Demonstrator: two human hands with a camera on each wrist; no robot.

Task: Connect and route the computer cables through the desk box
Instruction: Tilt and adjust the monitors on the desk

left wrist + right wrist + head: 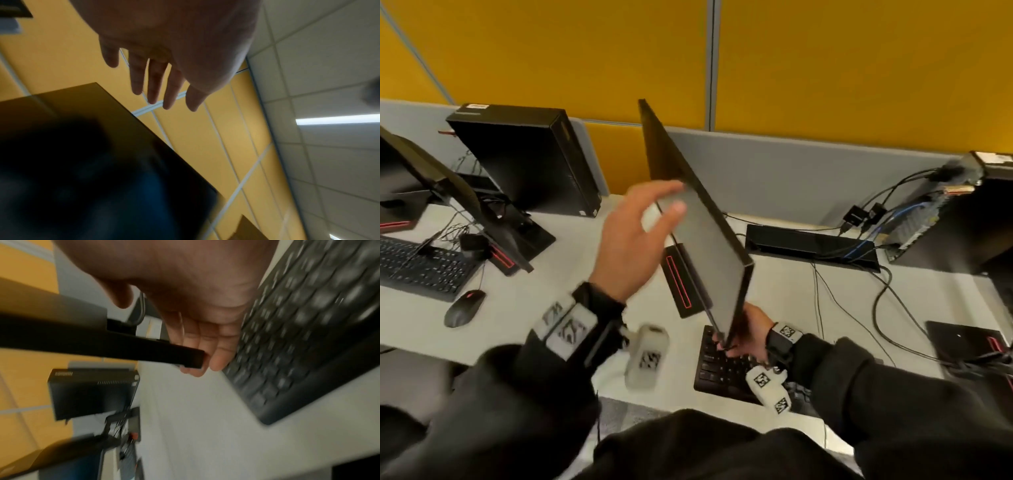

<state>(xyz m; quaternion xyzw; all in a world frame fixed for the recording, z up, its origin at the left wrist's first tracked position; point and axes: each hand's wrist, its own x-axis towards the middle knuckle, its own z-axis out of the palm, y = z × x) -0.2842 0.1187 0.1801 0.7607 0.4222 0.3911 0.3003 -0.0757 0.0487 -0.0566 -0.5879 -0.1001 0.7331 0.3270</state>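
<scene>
A black monitor [705,240] stands tilted edge-on over its red-trimmed base [679,284]. My right hand [743,335] grips its lower corner; in the right wrist view the fingers [207,345] curl round that black corner [191,360]. My left hand [640,202] is open beside the upper screen edge, with straight fingers [154,84] above the dark screen [102,162]; whether it touches is unclear. The black desk box [808,245] lies behind, to the right. Blue and black cables [863,243] run from it to a small computer [935,219].
A black keyboard [722,370] lies under my right hand. The neighbouring station on the left has a tower [527,161], a monitor [448,192], a keyboard [417,263] and a mouse [464,308]. Loose black cables [887,308] cross the desk at right. A grey and yellow partition runs behind.
</scene>
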